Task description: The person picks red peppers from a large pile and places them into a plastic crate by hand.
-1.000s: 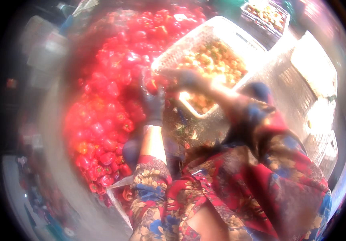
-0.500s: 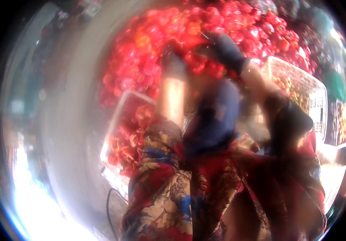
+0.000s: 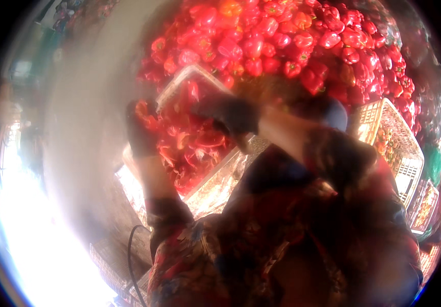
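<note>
My left hand (image 3: 141,130), in a dark glove, is at the left rim of a pale plastic crate (image 3: 182,77). A red pepper piece (image 3: 147,116) shows at its closed, blurred fingers. My right hand (image 3: 233,113), also dark-gloved, reaches leftward over the crate's far right side. Its fingers are smeared and dark, so whether they hold anything does not show. Cut red pepper pieces (image 3: 200,146) fill the crate, some with pale insides showing.
Whole red bell peppers (image 3: 282,41) lie heaped beyond the crate. To the right, a tall pale basket (image 3: 407,135) holds small yellowish-green bits, with a smaller crate (image 3: 425,207) behind it. A black cable (image 3: 130,256) curves at lower left. My dark-clad knee (image 3: 335,113) sticks out before the heap.
Both hands have come from the pepper heap, where they held a red pepper between them, leftward and nearer to the crate. The view has shifted too, showing more of the crate.
</note>
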`<state>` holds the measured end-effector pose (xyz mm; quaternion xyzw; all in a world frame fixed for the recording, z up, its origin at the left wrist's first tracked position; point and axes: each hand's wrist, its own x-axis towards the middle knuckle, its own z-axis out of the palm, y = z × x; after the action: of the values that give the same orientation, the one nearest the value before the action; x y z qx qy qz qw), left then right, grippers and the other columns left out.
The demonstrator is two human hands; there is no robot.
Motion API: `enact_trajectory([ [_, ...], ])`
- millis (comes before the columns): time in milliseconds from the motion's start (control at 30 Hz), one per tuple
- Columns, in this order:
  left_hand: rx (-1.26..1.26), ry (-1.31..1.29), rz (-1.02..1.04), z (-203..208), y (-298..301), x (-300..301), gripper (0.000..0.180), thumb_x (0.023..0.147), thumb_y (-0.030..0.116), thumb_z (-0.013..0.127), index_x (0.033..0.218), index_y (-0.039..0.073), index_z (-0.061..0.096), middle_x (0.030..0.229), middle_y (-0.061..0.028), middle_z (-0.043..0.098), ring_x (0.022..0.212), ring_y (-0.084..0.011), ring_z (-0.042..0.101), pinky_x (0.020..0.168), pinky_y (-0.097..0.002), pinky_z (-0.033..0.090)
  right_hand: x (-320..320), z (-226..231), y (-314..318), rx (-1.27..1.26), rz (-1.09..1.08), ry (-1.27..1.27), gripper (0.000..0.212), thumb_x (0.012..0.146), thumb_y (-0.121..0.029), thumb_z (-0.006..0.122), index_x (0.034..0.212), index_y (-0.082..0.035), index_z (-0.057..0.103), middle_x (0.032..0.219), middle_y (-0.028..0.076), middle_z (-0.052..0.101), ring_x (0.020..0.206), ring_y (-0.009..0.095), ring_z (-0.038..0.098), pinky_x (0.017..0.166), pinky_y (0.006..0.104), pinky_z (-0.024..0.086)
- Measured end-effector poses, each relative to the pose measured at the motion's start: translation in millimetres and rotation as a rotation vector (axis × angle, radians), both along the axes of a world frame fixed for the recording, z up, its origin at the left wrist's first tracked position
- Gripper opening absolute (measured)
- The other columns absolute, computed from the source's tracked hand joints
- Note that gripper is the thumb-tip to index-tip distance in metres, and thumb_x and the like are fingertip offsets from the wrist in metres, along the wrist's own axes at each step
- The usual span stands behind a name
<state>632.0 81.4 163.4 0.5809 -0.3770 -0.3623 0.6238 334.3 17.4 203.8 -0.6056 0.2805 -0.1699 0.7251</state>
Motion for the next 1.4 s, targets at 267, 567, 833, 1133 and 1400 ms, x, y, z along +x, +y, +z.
enact_trajectory([
  [267, 0.426, -1.435, 0.247, -165.4, 108.4, 51.2, 0.044, 0.100, 0.026, 0.041, 0.131, -0.003, 0.050, 0.133, -0.0214, 0.053, 0.121, -0.0331, 0.052, 0.105, -0.0423, 0.039, -42.3, -30.4, -43.5, 0.264, -0.109, -0.050, 0.038, 0.095, -0.031, 0.054, 0.123, -0.005, 0.055, 0.093, 0.007, 0.066, 0.060, 0.011, 0.053, 0.055, 0.0244, 0.046],
  [567, 0.569, -1.562, 0.111, -91.2, 44.4, -82.1, 0.056, 0.097, 0.043, 0.045, 0.141, 0.009, 0.045, 0.145, -0.0146, 0.045, 0.134, -0.0352, 0.040, 0.110, -0.0516, 0.031, -245.8, 0.8, -115.3, -0.047, -0.500, -0.276, 0.040, 0.100, -0.022, 0.048, 0.136, -0.005, 0.048, 0.124, 0.011, 0.062, 0.089, 0.014, 0.058, 0.077, 0.0278, 0.051],
  [833, 0.792, -1.511, 0.271, -124.8, 53.2, -76.8, 0.071, 0.091, 0.057, 0.047, 0.151, 0.023, 0.028, 0.154, -0.0183, 0.028, 0.142, -0.0366, 0.027, 0.110, -0.0650, 0.020, -406.7, 0.6, -21.5, -1.110, -0.285, 1.474, 0.088, 0.045, -0.025, 0.085, 0.126, -0.005, 0.057, 0.125, 0.017, 0.057, 0.121, 0.034, 0.049, 0.109, 0.0415, 0.036],
  [1133, 0.694, -1.503, 0.174, -169.7, 42.0, -40.9, 0.075, 0.089, 0.054, 0.052, 0.150, 0.018, 0.029, 0.155, -0.0214, 0.023, 0.144, -0.0384, 0.021, 0.111, -0.0642, 0.017, -503.5, -85.4, 91.1, -0.640, -0.540, 1.764, 0.083, 0.051, -0.038, 0.082, 0.125, -0.009, 0.058, 0.118, 0.014, 0.062, 0.115, 0.031, 0.054, 0.100, 0.0404, 0.043],
  [1400, 0.264, -0.885, -0.126, -48.4, -41.8, -75.3, 0.030, 0.090, 0.020, 0.058, 0.118, 0.008, 0.061, 0.133, -0.0228, 0.052, 0.124, -0.0371, 0.051, 0.102, -0.0429, 0.045, -562.7, -192.6, 171.2, -0.588, -0.644, 1.859, 0.048, 0.077, -0.028, 0.064, 0.121, -0.010, 0.060, 0.123, 0.009, 0.062, 0.116, 0.026, 0.055, 0.099, 0.0352, 0.043],
])
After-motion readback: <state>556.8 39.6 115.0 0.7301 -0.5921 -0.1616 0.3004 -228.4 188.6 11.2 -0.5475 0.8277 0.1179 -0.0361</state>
